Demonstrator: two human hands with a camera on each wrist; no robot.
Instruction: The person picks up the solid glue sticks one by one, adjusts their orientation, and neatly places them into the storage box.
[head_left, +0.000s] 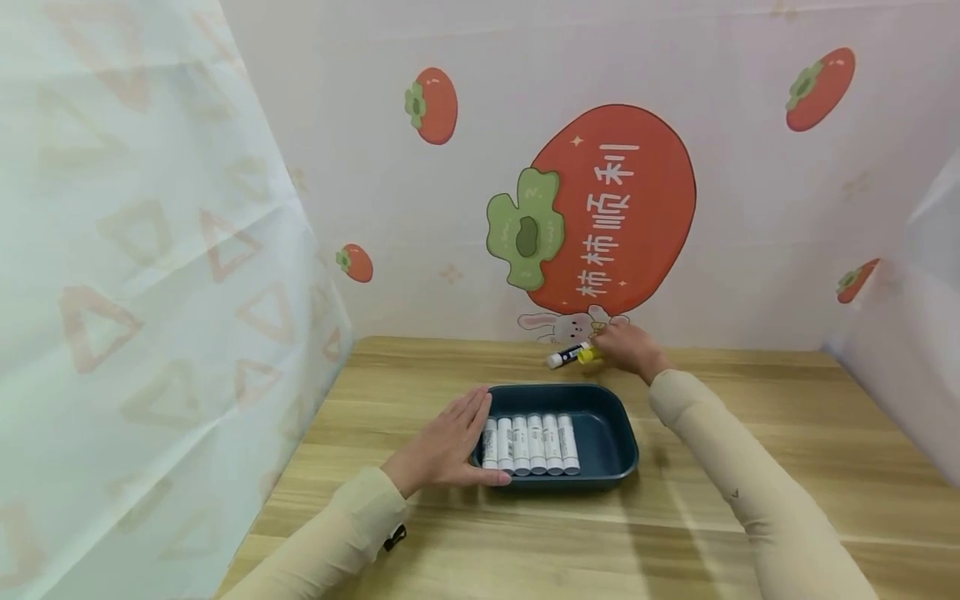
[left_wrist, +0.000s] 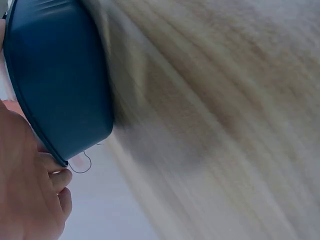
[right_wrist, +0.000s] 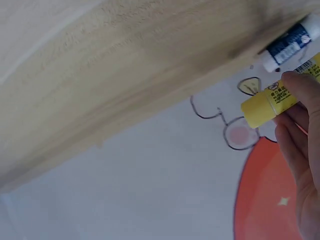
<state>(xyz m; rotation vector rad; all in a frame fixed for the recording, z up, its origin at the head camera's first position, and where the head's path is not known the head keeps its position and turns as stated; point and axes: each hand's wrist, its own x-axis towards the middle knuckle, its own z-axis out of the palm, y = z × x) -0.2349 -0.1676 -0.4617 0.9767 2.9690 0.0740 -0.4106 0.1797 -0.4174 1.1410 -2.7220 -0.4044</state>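
Note:
A dark blue tray (head_left: 609,450) stands on the table, with a row of several white glue sticks (head_left: 536,444) lying along its left side. My left hand (head_left: 442,446) rests at the tray's left end, fingers reaching toward the far rim and thumb along the near one. Behind the tray, my right hand (head_left: 628,346) pinches a yellow glue stick (right_wrist: 270,106) between thumb and fingers. Just beside it lies a dark blue and white glue stick (head_left: 567,356) on the table near the wall. The left wrist view shows the tray's outer wall (left_wrist: 62,75).
The wooden table (head_left: 750,467) meets a wall covering (head_left: 750,250) printed with persimmons and a rabbit. A pale patterned sheet (head_left: 150,275) hangs on the left. Near my left sleeve lies a small black object (head_left: 394,537), partly hidden.

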